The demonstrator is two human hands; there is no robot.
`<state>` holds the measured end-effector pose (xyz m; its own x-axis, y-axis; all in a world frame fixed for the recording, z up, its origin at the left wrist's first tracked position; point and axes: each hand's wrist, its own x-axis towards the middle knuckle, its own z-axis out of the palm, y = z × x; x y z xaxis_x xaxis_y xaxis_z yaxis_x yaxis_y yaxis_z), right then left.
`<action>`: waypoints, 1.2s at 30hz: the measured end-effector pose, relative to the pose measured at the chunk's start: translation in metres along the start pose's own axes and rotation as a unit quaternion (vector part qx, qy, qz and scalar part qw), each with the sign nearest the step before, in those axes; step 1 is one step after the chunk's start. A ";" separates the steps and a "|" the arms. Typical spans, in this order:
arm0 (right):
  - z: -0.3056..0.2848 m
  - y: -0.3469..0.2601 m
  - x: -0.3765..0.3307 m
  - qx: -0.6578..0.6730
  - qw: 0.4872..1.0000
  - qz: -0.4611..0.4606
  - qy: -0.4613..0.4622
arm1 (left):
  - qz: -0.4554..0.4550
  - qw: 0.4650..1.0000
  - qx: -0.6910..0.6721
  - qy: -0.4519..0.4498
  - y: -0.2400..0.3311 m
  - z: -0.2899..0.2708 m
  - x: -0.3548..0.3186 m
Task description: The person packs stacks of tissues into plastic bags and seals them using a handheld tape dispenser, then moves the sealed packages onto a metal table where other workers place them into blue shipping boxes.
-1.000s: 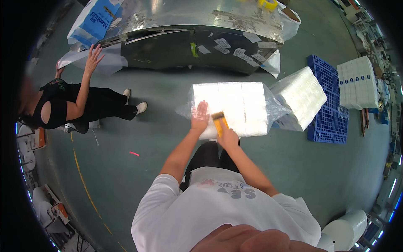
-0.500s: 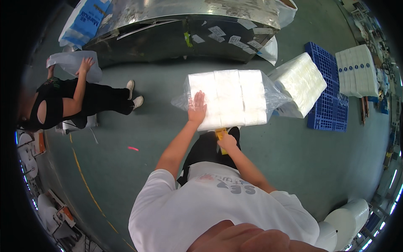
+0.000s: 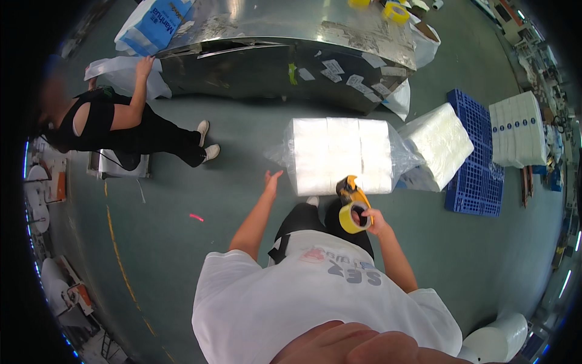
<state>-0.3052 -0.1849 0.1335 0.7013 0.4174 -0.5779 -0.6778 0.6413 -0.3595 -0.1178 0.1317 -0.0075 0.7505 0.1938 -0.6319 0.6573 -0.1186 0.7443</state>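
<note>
My right hand [image 3: 377, 222] is closed around a yellow tape dispenser [image 3: 351, 193] carrying a roll of yellow tape. The dispenser's head overlaps the near edge of a large clear-wrapped pack of white rolls or bundles [image 3: 342, 155] in front of me; whether they touch, I cannot tell. Loose clear plastic gathers at both ends of the pack. Off its near left corner, my left hand [image 3: 273, 179] hangs in the air with fingers apart, holding nothing.
A second white wrapped pack [image 3: 441, 145] leans by a blue pallet [image 3: 476, 158] on the right, near a stacked white bundle [image 3: 517, 130]. Ahead stands a metal table [image 3: 285, 73] with tape rolls [image 3: 395, 12] on top. A person [image 3: 130, 121] holds white plastic on the left.
My left hand has come off the pack's top and moved back to its left. My right hand has turned and raised the tape dispenser, so its tape roll now shows.
</note>
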 end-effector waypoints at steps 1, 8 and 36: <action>0.002 -0.012 0.014 0.010 0.999 -0.027 0.024 | -0.148 0.972 -0.161 -0.085 0.011 0.008 0.008; 0.054 -0.080 0.177 0.002 0.997 -0.075 0.008 | -0.164 0.856 -0.429 -0.237 -0.010 0.014 0.074; 0.070 -0.191 0.199 -0.670 0.672 -0.314 0.012 | 0.415 0.825 0.384 0.005 0.075 0.257 -0.089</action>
<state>-0.0208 -0.1797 0.1386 0.9492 0.3144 -0.0095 0.1492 -0.4765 -0.8664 -0.1177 -0.1448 0.0486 0.9657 -0.2578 0.0309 -0.2303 -0.7956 0.5604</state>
